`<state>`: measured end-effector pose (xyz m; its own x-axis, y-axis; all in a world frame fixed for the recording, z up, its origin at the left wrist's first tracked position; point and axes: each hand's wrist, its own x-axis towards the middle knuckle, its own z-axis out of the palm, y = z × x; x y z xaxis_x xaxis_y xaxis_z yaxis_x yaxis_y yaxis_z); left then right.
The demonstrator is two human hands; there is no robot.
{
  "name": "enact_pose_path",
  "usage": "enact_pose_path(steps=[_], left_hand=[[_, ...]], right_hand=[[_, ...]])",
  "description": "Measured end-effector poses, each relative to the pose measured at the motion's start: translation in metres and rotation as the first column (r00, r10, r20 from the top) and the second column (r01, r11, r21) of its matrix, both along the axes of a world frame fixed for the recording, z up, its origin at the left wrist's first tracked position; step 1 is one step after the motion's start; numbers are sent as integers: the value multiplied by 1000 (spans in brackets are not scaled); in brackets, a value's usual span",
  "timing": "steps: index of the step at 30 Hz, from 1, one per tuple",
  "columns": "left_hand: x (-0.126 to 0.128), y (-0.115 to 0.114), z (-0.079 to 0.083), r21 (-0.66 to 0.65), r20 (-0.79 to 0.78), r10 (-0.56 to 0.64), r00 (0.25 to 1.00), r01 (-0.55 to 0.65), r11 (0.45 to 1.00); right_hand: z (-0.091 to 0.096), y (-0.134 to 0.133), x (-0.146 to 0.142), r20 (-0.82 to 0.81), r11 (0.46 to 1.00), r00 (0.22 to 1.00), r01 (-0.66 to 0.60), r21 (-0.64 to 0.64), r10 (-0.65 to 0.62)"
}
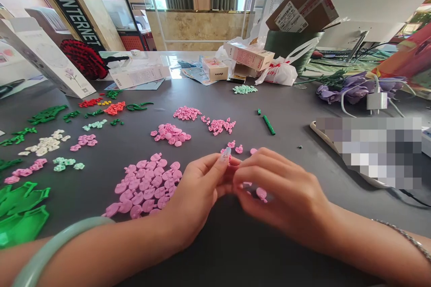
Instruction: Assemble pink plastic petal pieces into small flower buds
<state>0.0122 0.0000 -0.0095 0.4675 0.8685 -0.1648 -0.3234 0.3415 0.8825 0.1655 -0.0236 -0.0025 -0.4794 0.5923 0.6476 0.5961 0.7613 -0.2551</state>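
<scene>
My left hand [205,184] is closed in a pinch, with a bit of a small pink plastic piece [230,158] showing at the thumb tip. Against its fingertips, my right hand [279,188] is closed with curled fingers; what they hold, if anything, is hidden. Loose pink pieces [261,194] lie under and just beyond the right hand. Left of my left wrist spreads a large group of pink petal-like pieces [148,186]. Farther off are smaller piles of pink pieces, among them round ones [171,134] and knobbly ones [220,126].
Green, white, mint and red pieces [114,108] sit in groups at left, near large green parts [22,215]. A green stick [268,124] lies beyond my right hand. At right are a blurred-out device [367,152], a charger [376,101] and purple flowers [353,89]. Boxes [249,56] stand behind.
</scene>
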Motion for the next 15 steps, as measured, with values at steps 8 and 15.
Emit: enact_pose_path(steps=[8,15], left_hand=[[-4,1,3,223,-227,-19,974,71,972],[-6,-1,12,304,-317,-15,948,117,946]], right_hand=[[16,9,13,-270,907,934,112,-407,-236],[19,12,15,-434,846,880,-76,-527,-192]])
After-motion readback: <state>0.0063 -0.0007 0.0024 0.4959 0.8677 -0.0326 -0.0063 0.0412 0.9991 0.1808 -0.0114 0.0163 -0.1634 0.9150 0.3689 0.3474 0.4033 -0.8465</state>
